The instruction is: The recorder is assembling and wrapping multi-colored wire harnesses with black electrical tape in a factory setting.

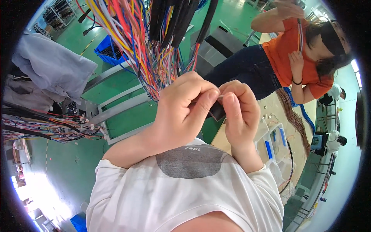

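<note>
In front of my chest, my left hand (185, 108) and my right hand (242, 112) meet fingertip to fingertip. Each pinches with thumb and curled fingers. Between them shows a thin pale strand (221, 96), perhaps a wire; its ends are hidden in the fingers. Just beyond my left hand hangs a thick bundle of loose coloured wires (129, 42), red, white, yellow and blue. Several black-wrapped harness branches (170, 25) hang beside it. My left wrist lies close to the lower part of this bundle.
A light wooden table (299, 154) at right bears clear plastic bins (272, 145) and brown wires (293, 120). Past it stands a person in an orange top (286, 58). At left are a wire harness (50, 127), draped grey cloth (58, 62), a metal frame (116, 110) and a blue crate (110, 50).
</note>
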A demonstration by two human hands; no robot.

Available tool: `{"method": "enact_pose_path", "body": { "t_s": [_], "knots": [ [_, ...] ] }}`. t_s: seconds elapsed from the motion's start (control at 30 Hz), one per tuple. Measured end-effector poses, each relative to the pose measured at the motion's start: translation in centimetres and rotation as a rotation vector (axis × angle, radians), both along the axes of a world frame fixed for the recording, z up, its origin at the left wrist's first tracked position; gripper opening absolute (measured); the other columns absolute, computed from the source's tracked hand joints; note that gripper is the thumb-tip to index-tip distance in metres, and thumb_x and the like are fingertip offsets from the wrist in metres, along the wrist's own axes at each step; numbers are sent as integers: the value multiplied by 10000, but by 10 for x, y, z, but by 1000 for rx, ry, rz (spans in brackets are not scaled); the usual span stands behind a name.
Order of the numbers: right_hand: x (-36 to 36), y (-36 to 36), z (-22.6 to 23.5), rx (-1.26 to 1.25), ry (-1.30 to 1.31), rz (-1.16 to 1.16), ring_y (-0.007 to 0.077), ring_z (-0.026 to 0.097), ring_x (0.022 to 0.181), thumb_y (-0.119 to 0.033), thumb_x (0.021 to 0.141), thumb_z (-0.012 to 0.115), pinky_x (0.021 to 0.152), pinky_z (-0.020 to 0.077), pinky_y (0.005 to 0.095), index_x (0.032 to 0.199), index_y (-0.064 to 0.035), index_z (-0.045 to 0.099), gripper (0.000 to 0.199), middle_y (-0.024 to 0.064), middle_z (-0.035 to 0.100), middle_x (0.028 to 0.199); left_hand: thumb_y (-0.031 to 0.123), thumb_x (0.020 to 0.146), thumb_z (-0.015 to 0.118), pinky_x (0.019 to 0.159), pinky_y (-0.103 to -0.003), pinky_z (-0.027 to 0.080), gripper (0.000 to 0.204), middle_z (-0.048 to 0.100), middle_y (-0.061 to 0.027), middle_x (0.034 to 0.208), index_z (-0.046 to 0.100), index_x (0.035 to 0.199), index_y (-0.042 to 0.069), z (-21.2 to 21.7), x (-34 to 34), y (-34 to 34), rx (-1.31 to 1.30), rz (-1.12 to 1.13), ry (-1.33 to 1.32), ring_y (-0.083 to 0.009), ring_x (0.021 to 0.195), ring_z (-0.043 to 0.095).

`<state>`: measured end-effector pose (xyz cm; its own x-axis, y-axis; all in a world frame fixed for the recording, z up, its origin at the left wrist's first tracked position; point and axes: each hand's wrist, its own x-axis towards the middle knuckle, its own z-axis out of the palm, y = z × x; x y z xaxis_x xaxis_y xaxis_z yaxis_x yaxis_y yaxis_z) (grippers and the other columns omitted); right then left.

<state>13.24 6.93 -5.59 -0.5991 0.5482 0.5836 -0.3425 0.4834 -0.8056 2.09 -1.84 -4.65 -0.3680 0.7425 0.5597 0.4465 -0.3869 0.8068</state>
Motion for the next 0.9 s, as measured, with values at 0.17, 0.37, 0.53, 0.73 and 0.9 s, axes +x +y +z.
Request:
{"method": "enact_pose_path", "body": {
  "t_s": [0.17,0.37,0.53,0.73,0.9],
  "knots": [
    [4,-7,5,-484,-36,171,87,397,675,-150,869,431,615,312,212,789,-1,479,175,50,495,776,-13,779,554,483,-186,352,50,465,-31,689,565,826,0,6,12,0,45,147,-172,-82,590,465],
    [3,-5,5,-621,-18,167,79,410,680,-155,874,426,623,313,205,789,-5,496,186,47,517,800,-10,674,659,494,-221,417,157,498,-77,760,558,792,4,-2,0,2,126,123,258,-140,592,505],
    [4,-6,3,-445,-38,84,75,409,678,-130,871,426,611,314,205,782,5,489,173,45,512,795,6,638,692,485,-258,430,187,511,-85,704,540,746,7,1,-4,-1,-27,34,241,-172,586,528],
    [5,4,2,-4,-144,-44,68,377,570,-39,824,486,501,310,200,762,10,476,80,27,467,679,-13,649,675,468,-269,415,163,513,-89,671,527,711,13,-6,-7,3,34,77,391,-188,547,519],
    [9,4,5,6,-174,-1,86,393,567,-16,805,492,499,320,214,754,9,482,57,50,475,677,82,695,665,457,-301,383,397,491,-68,645,452,1029,48,-4,-5,-2,-243,-159,-90,-145,530,509]
  ]
}}
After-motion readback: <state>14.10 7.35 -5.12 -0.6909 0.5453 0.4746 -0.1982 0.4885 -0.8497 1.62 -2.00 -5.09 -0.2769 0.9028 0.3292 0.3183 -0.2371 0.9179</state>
